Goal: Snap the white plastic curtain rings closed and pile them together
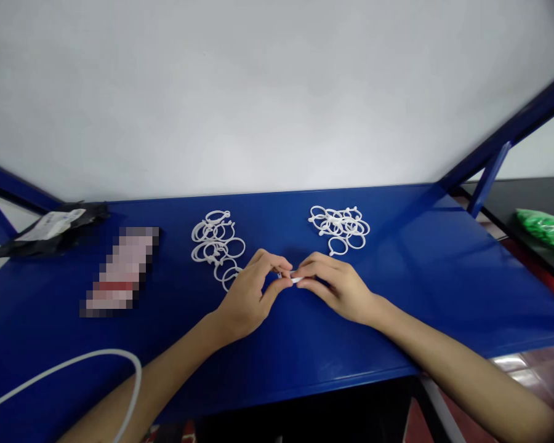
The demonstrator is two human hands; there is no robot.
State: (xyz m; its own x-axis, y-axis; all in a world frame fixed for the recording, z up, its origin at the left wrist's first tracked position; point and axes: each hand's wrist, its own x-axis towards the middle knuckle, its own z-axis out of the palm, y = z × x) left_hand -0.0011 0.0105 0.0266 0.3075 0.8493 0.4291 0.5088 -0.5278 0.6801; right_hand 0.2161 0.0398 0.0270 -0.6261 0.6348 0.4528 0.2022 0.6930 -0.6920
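My left hand point(253, 292) and my right hand point(337, 286) meet above the middle of the blue table. Both pinch a white plastic ring point(296, 280) between thumb and fingers, seen edge-on and largely covered by the fingertips. Just beyond my left hand lies a loose pile of white rings point(234, 247), each with a small knob or eyelet; the left fingers hide the nearest part of it. A second pile of similar rings point(338, 246) is behind my right hand, close to the wall.
The blue table point(277, 369) meets a pale wall point(277, 92). A black plastic packet point(80, 221) and a blurred-out flat object point(124, 264) lie at left. One white cable point(106, 352) loops over my left forearm. Beyond the right edge, a green bag point(547, 231) rests on a dark surface.
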